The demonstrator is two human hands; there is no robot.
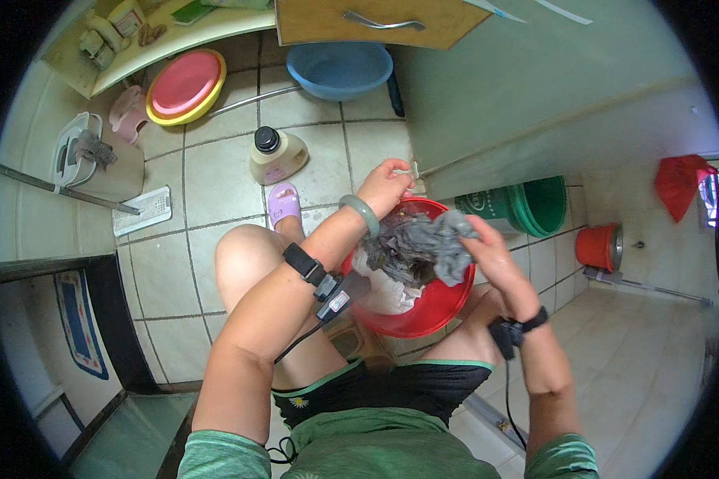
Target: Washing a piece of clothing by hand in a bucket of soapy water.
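Observation:
A red basin (433, 316) stands between my knees, holding a bundle of wet-looking grey cloth and a white cloth (386, 289). My right hand (494, 254) is closed on a bunched part of the grey cloth (449, 249), lifted at the basin's right side; the rest of this cloth lies dark and crumpled in the basin. Over the far left rim is my left hand (385, 188), its fingers loosely bent and apart, with nothing visible between them. A green bangle (361, 215) circles that wrist.
A beige jug with a black cap (278, 156) stands on the tiled floor beyond my purple slipper (283, 203). Farther off are a blue basin (339, 70) and stacked pink and yellow basins (185, 86). Green buckets (539, 206) and a red bucket (598, 247) stand at the right.

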